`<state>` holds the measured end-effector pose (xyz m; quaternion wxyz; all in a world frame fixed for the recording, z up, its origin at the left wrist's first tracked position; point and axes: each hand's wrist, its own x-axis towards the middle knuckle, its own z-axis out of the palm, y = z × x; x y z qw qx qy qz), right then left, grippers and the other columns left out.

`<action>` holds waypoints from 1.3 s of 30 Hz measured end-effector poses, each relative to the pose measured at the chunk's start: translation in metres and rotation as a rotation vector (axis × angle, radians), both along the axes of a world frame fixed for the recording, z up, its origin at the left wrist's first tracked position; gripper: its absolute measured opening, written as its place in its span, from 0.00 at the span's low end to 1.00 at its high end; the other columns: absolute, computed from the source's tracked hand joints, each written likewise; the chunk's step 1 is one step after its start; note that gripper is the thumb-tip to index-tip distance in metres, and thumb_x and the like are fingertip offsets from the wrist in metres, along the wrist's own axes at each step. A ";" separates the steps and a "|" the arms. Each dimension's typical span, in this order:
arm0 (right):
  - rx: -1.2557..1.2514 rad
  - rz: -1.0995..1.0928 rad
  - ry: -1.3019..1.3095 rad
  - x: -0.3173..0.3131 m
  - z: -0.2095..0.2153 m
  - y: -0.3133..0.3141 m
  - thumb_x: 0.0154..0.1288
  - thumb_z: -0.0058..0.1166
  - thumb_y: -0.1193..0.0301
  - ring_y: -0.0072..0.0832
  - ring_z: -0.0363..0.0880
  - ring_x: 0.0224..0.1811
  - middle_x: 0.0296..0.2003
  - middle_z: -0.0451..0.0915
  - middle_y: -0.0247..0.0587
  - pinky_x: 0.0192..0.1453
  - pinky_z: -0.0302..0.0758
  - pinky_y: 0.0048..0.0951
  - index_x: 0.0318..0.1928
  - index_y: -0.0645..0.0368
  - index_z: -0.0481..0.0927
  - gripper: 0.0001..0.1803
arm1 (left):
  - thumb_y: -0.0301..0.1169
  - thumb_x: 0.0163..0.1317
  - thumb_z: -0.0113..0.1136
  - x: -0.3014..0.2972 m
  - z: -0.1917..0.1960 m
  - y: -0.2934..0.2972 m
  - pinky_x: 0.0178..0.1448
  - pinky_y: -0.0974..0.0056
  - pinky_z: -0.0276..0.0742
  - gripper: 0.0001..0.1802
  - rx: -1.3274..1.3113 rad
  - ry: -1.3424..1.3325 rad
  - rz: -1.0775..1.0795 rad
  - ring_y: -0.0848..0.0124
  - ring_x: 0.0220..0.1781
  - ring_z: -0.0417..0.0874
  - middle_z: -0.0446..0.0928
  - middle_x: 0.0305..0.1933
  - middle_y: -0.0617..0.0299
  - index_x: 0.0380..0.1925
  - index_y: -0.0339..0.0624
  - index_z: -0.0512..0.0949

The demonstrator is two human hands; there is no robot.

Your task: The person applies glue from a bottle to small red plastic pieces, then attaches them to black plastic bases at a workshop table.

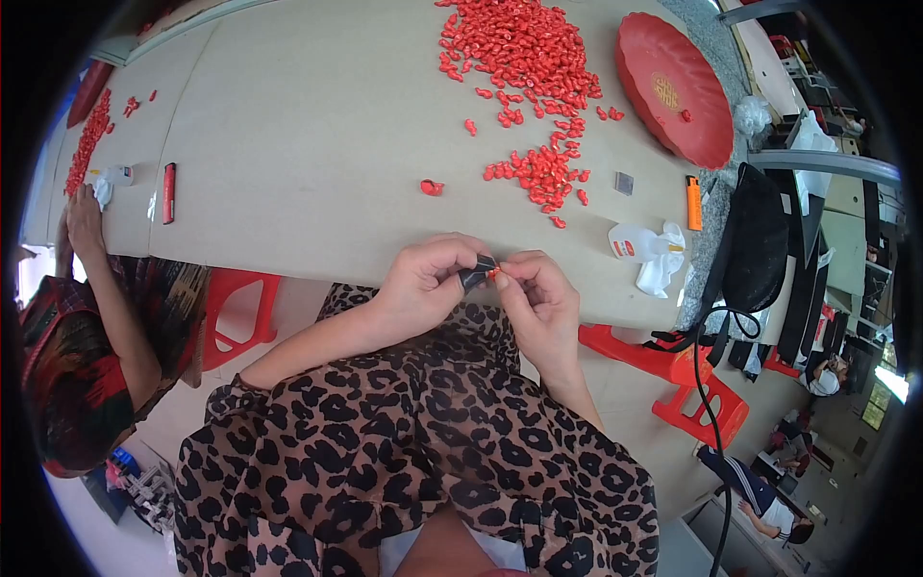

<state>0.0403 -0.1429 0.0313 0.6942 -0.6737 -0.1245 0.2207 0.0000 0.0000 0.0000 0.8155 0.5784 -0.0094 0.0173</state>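
Observation:
In front of my body, near the table's front edge, my left hand (428, 281) and my right hand (545, 300) meet at their fingertips. Between them is a small red piece (493, 273), pinched from both sides. Something black (477, 273) sits at my left thumb and index fingertips; whether it is wrapped round them or held, I cannot tell. Beyond my hands lies a larger red curled piece (432, 188). Farther off, a heap of small red, gourd-shaped pieces (519, 48) trails down into a smaller cluster (543, 175).
A scalloped red tray (673, 106) stands at the far right. Nearer are a small grey square (624, 183), an orange lighter (693, 204), a white bottle (630, 243) and white tissue (661, 273). At left, a co-worker's hand (85, 219) is beside more red pieces (88, 144); a red stick-like item (169, 194) lies nearby.

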 end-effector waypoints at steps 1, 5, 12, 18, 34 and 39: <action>-0.009 -0.005 -0.002 0.001 0.001 -0.001 0.54 0.44 0.84 0.18 0.69 0.32 0.32 0.68 0.35 0.34 0.66 0.14 0.31 0.65 0.70 0.04 | 0.10 0.47 0.41 0.001 0.000 -0.001 0.36 0.75 0.69 0.10 -0.011 0.005 0.005 0.76 0.36 0.72 0.69 0.38 0.57 0.27 0.33 0.69; 0.020 -0.030 -0.048 0.002 0.000 -0.004 0.54 0.44 0.84 0.17 0.69 0.32 0.32 0.68 0.35 0.33 0.66 0.15 0.31 0.65 0.70 0.04 | 0.09 0.46 0.40 0.006 0.004 -0.001 0.36 0.75 0.68 0.10 0.137 0.003 -0.018 0.76 0.35 0.72 0.69 0.37 0.57 0.25 0.33 0.69; 0.012 0.030 -0.032 0.000 -0.008 -0.002 0.55 0.45 0.82 0.13 0.66 0.31 0.33 0.67 0.33 0.32 0.64 0.12 0.32 0.64 0.69 0.03 | 0.10 0.49 0.41 -0.001 0.003 0.000 0.40 0.74 0.70 0.08 0.037 0.036 0.016 0.76 0.35 0.72 0.68 0.36 0.59 0.24 0.32 0.68; 0.021 0.050 -0.025 -0.003 -0.008 -0.002 0.55 0.45 0.81 0.13 0.66 0.32 0.33 0.66 0.33 0.33 0.64 0.13 0.31 0.64 0.69 0.03 | 0.11 0.51 0.41 -0.001 0.007 0.004 0.41 0.73 0.70 0.07 0.083 0.009 -0.032 0.76 0.35 0.72 0.67 0.36 0.59 0.24 0.32 0.67; 0.064 -0.001 0.028 0.001 -0.008 -0.002 0.53 0.44 0.85 0.14 0.66 0.30 0.32 0.66 0.34 0.31 0.65 0.13 0.32 0.65 0.68 0.05 | 0.12 0.49 0.46 0.003 0.002 0.003 0.42 0.73 0.69 0.06 0.256 -0.013 0.000 0.74 0.38 0.72 0.69 0.37 0.57 0.23 0.34 0.68; 0.075 -0.007 0.029 -0.002 -0.008 0.000 0.53 0.44 0.85 0.15 0.66 0.30 0.32 0.66 0.35 0.31 0.65 0.14 0.31 0.65 0.68 0.05 | 0.12 0.49 0.47 0.000 0.002 0.003 0.41 0.73 0.68 0.06 0.271 -0.016 -0.002 0.74 0.39 0.71 0.69 0.37 0.57 0.24 0.34 0.68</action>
